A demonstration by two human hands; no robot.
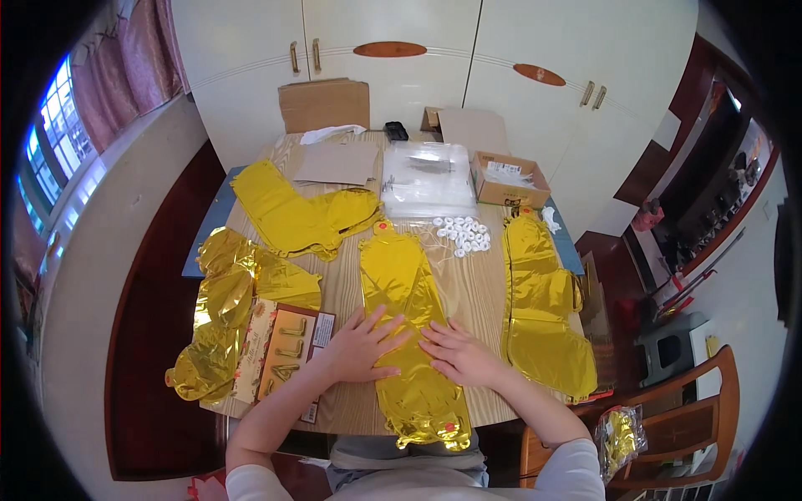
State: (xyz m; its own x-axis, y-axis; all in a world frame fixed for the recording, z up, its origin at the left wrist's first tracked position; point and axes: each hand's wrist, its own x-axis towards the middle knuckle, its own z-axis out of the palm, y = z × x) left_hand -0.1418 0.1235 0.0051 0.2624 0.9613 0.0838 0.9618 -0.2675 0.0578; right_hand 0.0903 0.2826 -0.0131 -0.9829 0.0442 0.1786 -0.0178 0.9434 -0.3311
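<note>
A long gold foil balloon (403, 280), uninflated, lies flat down the middle of the wooden table, its lower end reaching over the near edge. My left hand (364, 343) rests on its left side with the fingers spread. On its right side lies my right hand (457, 351), also flat with fingers apart. Beside my left forearm are printed cards (288, 338) showing gold balloon letters, partly covering a crumpled gold foil balloon (219, 313). More flat gold foil balloons lie at the far left (292, 213) and on the right side (547, 317).
Behind the middle balloon sit a stack of clear plastic bags (428, 179) and several white ribbon rolls (462, 236). A cardboard box (510, 179) holds small packets at the back right. Cardboard sheets (337, 163) lie at the back left. A wooden chair (685, 417) carries a bagged gold balloon (621, 437).
</note>
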